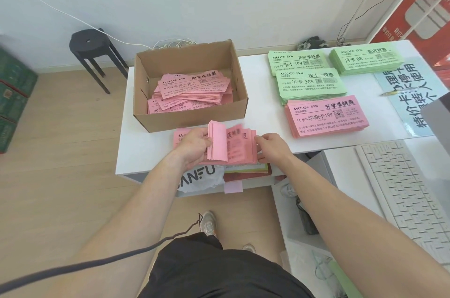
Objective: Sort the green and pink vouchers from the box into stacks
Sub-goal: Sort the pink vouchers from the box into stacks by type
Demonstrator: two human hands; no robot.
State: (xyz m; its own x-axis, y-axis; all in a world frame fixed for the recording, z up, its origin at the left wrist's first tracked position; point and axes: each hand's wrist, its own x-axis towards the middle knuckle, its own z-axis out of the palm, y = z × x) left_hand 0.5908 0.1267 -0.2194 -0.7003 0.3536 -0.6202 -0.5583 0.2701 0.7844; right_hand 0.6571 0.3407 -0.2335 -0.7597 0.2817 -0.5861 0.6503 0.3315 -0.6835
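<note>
An open cardboard box (pixel 239 93) on the white table holds a loose heap of pink vouchers (pixel 192 91). In front of the box lies a pink stack (pixel 239 149) at the table's near edge. My left hand (pixel 194 146) grips a bent-up bundle of pink vouchers (pixel 218 141) over that stack's left half. My right hand (pixel 271 145) pinches the stack's right end. To the right lie three green stacks (pixel 297 62) (pixel 310 84) (pixel 366 59) and another pink stack (pixel 326 117).
A white keyboard (pixel 404 190) lies on a desk at the right. A pen (pixel 394 93) rests on a blue printed sheet (pixel 411 93). A black stool (pixel 93 46) stands at the left by the wall. Below the table's edge a shelf holds a plastic bag (pixel 202 176) and papers.
</note>
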